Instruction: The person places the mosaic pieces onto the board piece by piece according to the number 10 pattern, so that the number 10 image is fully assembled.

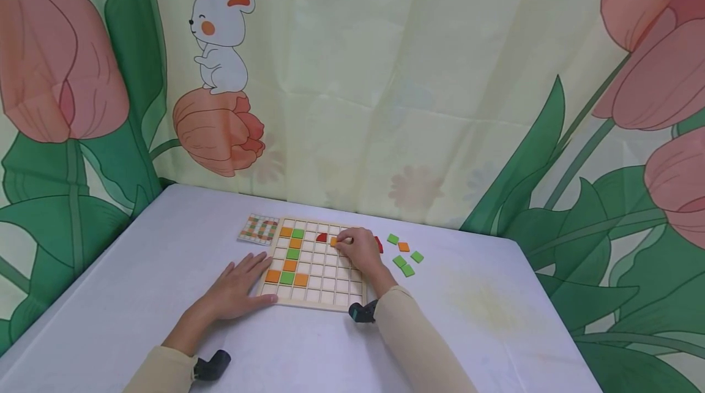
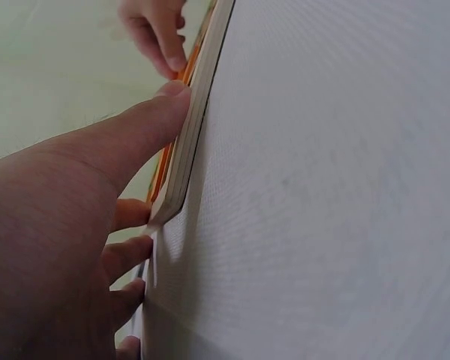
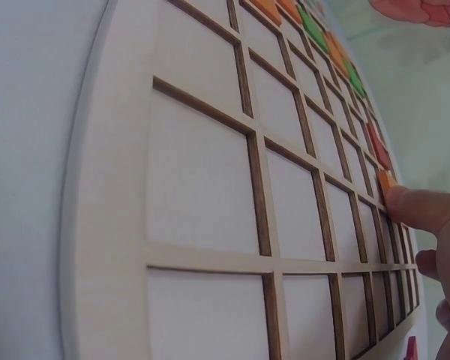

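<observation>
A wooden grid board (image 1: 315,305) lies on the table, with orange and green square tiles in its left columns and a red quarter-round piece (image 1: 322,237) in an upper cell. My right hand (image 1: 359,251) reaches over the board's upper right part and pinches an orange square tile (image 3: 385,181) at a cell just right of the red piece. Flat beside the board's left edge rests my left hand (image 1: 238,286), fingers straight; in the left wrist view its thumb (image 2: 154,124) touches the board's side.
A patterned card (image 1: 257,229) lies off the board's upper left corner. Right of the board are loose green tiles (image 1: 399,262), an orange tile (image 1: 404,247) and red pieces (image 1: 379,245) partly behind my right hand. A printed curtain (image 1: 352,74) hangs behind the table.
</observation>
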The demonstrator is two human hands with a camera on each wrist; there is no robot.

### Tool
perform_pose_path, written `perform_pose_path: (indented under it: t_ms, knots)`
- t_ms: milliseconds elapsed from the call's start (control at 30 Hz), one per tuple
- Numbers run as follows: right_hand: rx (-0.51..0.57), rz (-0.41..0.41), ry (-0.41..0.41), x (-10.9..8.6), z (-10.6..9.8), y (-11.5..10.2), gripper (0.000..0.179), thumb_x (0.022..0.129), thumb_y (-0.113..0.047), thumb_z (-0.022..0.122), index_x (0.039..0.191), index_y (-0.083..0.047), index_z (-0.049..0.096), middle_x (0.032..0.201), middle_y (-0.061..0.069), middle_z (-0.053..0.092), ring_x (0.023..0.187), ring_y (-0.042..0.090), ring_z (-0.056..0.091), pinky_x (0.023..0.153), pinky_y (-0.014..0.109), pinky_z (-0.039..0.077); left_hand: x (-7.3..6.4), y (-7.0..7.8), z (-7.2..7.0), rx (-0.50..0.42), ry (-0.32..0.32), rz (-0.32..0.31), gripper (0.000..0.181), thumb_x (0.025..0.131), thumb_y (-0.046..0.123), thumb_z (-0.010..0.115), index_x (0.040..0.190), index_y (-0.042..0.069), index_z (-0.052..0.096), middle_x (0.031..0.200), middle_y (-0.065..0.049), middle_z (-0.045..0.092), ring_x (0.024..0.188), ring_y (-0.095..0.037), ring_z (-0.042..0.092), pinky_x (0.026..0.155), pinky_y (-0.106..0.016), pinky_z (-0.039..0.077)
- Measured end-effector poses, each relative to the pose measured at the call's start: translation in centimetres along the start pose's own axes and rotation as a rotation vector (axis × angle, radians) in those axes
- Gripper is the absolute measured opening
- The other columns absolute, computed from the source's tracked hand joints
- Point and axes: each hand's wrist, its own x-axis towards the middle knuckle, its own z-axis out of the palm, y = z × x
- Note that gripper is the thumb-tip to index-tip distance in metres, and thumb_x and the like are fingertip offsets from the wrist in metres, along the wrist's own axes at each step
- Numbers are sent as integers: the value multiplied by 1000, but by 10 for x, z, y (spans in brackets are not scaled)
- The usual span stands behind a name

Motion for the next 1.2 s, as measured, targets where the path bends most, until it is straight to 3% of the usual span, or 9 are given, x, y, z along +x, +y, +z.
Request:
perform_pose_path:
  t_ms: [367,567,833,1200]
  knots:
    - [11,14,12,7,4,-3,7,86,-16,73,87,-12,79,105,-1,74,105,20,63,88,37,52,0,1,-2,-1,3,12,90,82,61,65,149,9,36,157,-15,31,146,-43,21,116,-67,14]
    - [-62,-8,19,9,7,-5,9,87,-15,72,84,-9,77,109,2,70,108,23,60,91,39,51,0,1,-2,-3,-3,10,90,82,62,64,150,10,36,158,-14,31,147,-42,21,116,-66,14]
    - [-20,6,-2,3,3,0,11,89,-16,70,95,-10,76,113,4,65,107,24,59,93,42,51,0,0,0,-1,-6,6,91,81,63,64,150,10,36,158,-15,30,147,-42,21,116,-66,14]
    - [-10,75,9,-11,-22,20,14,89,-21,69,101,-16,75,117,0,65,88,16,56,76,31,49,0,-1,0,-16,-7,12,89,82,61,65,150,11,36,158,-15,30,147,-42,19,116,-66,13]
